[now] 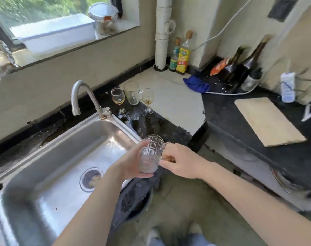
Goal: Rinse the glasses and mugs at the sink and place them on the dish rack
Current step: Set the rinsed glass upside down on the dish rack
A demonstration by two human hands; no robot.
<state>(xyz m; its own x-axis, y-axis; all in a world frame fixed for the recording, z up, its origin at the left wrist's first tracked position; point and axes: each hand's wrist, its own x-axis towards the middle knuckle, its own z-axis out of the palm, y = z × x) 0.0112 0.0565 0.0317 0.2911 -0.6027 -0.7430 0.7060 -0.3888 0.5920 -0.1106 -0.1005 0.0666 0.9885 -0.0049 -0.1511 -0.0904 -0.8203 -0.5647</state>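
A clear cut-glass mug (152, 151) is held upright over the sink's right rim. My left hand (133, 163) wraps round its body from the left and below. My right hand (182, 161) grips its handle on the right. The steel sink (50, 157) lies to the left, its curved tap (83, 96) behind it with no water visible. On the wet counter behind the sink stand two small wine glasses (117, 98) (148, 99) with yellowish dregs and a tall glass mug (132, 93) between them.
A wire rack (300, 82) with a white and blue object stands at the far right, and a wooden board (268, 121) lies on the dark counter in front of it. Bottles (182, 54) and a blue cloth (196, 84) fill the back corner. A stove burner (286, 181) sits lower right.
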